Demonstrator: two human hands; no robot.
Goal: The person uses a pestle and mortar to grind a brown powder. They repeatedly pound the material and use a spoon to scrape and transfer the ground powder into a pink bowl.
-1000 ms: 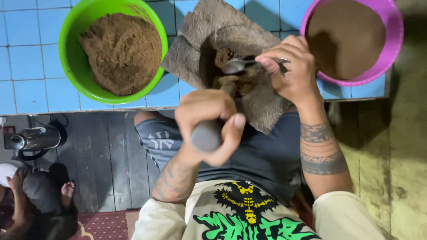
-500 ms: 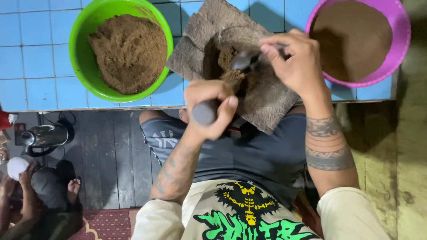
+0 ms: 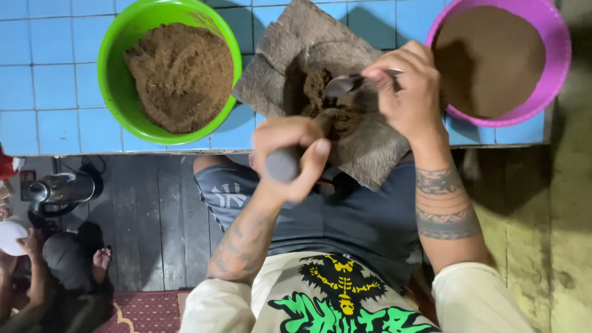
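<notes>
L hand (image 3: 290, 161) is clenched round a dark grey cylindrical handle (image 3: 282, 165), thumb across its end, just at the near edge of the blue-tiled table (image 3: 55, 80). R hand (image 3: 410, 92) pinches a metal spoon (image 3: 345, 85) w/ its bowl down over the coarse brown clump (image 3: 330, 108) sitting on a rough brown-grey sheet (image 3: 370, 154) that drapes over the table edge. Vs a sec ago: the spoon bowl has slid left and deeper into the clump, and the L hand has dropped slightly toward the body, so I'd judge the scooping or packing is under way, w/ the clump not yet cleared off the sheet. Green bowl (image 3: 117, 92) of coarse brown stuff sits left of the sheet, purple bowl (image 3: 558, 55) of finer brown powder right, both apart from the hands. Another person (image 3: 37, 271) crouches on the floor, lower left.
</notes>
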